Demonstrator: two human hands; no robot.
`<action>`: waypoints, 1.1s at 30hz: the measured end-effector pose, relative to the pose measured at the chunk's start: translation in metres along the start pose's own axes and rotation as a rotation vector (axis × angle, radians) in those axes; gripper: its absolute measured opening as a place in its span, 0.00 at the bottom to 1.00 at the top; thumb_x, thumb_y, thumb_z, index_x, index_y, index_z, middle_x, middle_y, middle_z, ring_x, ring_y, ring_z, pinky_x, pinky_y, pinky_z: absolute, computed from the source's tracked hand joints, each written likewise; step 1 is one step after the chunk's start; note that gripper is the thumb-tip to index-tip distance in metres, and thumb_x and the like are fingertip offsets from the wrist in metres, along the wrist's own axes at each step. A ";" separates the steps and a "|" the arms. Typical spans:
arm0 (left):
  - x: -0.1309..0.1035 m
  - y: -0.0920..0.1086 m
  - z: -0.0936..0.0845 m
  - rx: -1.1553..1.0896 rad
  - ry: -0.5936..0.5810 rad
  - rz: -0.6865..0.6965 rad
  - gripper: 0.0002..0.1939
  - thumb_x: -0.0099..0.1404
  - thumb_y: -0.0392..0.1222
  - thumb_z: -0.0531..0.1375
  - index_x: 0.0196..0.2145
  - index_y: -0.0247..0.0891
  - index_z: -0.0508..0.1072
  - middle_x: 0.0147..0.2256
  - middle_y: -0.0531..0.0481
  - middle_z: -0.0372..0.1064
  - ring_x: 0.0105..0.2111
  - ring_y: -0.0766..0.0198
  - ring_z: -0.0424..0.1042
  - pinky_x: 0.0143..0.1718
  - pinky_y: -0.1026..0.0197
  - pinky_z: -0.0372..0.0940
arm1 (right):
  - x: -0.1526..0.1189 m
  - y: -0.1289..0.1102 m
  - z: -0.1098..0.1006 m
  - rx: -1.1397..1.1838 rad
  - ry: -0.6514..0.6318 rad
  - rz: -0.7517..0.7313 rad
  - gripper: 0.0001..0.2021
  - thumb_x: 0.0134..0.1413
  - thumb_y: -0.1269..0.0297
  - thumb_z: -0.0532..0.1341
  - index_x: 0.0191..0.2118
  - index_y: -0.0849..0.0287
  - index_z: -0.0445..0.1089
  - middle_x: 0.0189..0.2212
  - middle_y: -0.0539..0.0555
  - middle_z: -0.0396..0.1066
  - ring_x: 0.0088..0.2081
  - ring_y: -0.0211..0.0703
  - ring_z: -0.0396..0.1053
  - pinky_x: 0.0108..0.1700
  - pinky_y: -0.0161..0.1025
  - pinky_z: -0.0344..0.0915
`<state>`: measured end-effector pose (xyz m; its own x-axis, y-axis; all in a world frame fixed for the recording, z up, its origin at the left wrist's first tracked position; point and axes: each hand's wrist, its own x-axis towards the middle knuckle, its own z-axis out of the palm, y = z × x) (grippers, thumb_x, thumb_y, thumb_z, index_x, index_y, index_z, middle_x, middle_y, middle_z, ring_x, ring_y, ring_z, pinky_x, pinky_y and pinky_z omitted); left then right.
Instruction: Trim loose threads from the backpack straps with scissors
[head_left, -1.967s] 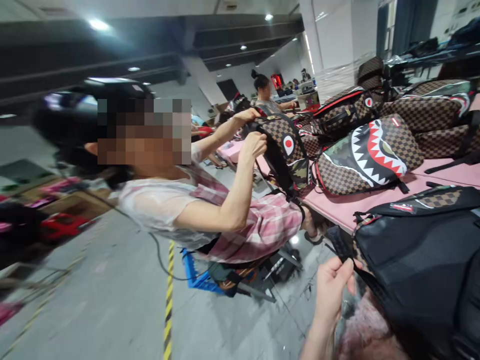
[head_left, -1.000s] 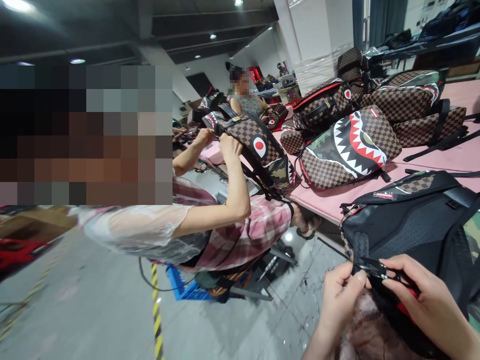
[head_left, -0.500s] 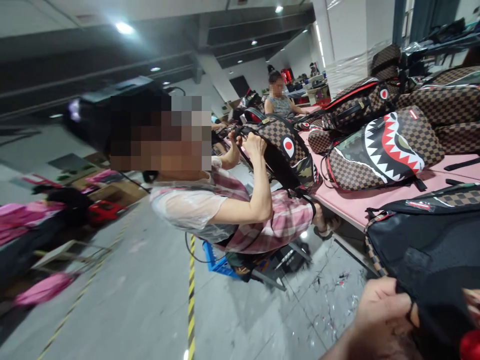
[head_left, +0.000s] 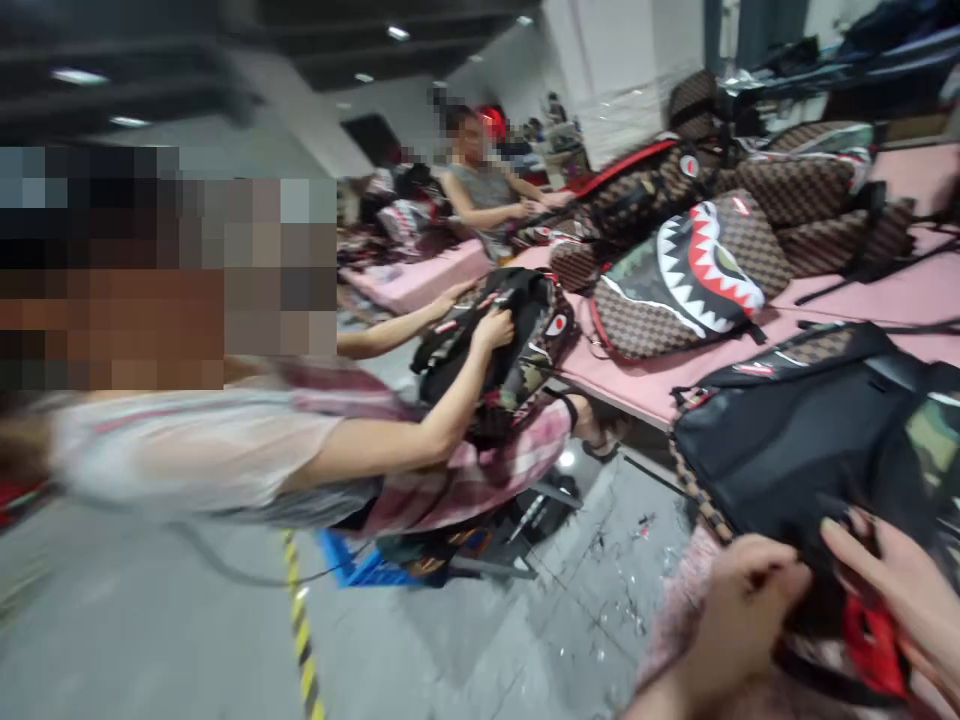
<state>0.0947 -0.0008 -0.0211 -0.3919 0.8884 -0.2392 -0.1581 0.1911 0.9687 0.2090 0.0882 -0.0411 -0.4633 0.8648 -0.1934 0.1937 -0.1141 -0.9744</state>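
Backpack (head_left: pixel 810 440), black, hangs off the pink worktop (head_left: pixel 922 290) edge over the wearer's lap. Left hand (head_left: pixel 739 610) is curled tight on its lower fabric; right hand (head_left: pixel 892 580) lies spread beside it. Pinching close together should keep the material taut.

Left hand (head_left: pixel 739 610) fisted; right hand (head_left: pixel 896 590) fingers extended.

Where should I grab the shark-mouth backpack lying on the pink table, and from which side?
Probably by its near lower edge, coming from the aisle side. The shark-mouth backpack lies tilted on the pink table, its base toward the table edge, with other checkered bags crowding it behind. Its top handle is not visible.
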 end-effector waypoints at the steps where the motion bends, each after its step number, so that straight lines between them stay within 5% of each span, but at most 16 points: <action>1: 0.003 0.000 -0.002 -0.014 -0.012 -0.033 0.16 0.55 0.47 0.57 0.18 0.34 0.62 0.20 0.54 0.52 0.23 0.70 0.52 0.26 0.66 0.50 | 0.000 0.001 -0.001 -0.027 -0.006 -0.006 0.16 0.53 0.52 0.56 0.40 0.60 0.65 0.29 0.51 0.69 0.28 0.41 0.67 0.27 0.35 0.65; 5: 0.019 -0.006 -0.010 0.002 0.015 -0.078 0.18 0.57 0.45 0.55 0.17 0.35 0.53 0.19 0.56 0.43 0.22 0.72 0.44 0.22 0.66 0.45 | -0.001 0.006 -0.012 -0.372 0.303 -0.283 0.13 0.58 0.59 0.50 0.46 0.57 0.63 0.39 0.55 0.68 0.38 0.43 0.67 0.38 0.37 0.64; 11: 0.022 -0.005 -0.007 0.138 0.008 0.039 0.15 0.58 0.46 0.55 0.19 0.34 0.61 0.22 0.53 0.51 0.25 0.69 0.51 0.27 0.65 0.51 | -0.014 0.014 -0.031 -0.691 0.189 -0.755 0.12 0.56 0.71 0.54 0.47 0.58 0.63 0.34 0.54 0.69 0.35 0.40 0.66 0.37 0.37 0.62; 33: 0.025 -0.015 -0.001 0.150 -0.011 0.043 0.12 0.55 0.45 0.59 0.24 0.32 0.73 0.25 0.49 0.62 0.28 0.67 0.59 0.29 0.65 0.55 | -0.012 -0.002 -0.036 -0.693 -0.011 -0.611 0.10 0.60 0.66 0.49 0.42 0.60 0.66 0.32 0.55 0.68 0.33 0.42 0.64 0.34 0.37 0.59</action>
<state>0.0858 0.0183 -0.0419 -0.3849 0.9015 -0.1978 -0.0043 0.2125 0.9771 0.2453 0.0959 -0.0328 -0.6631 0.6734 0.3269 0.3853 0.6815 -0.6222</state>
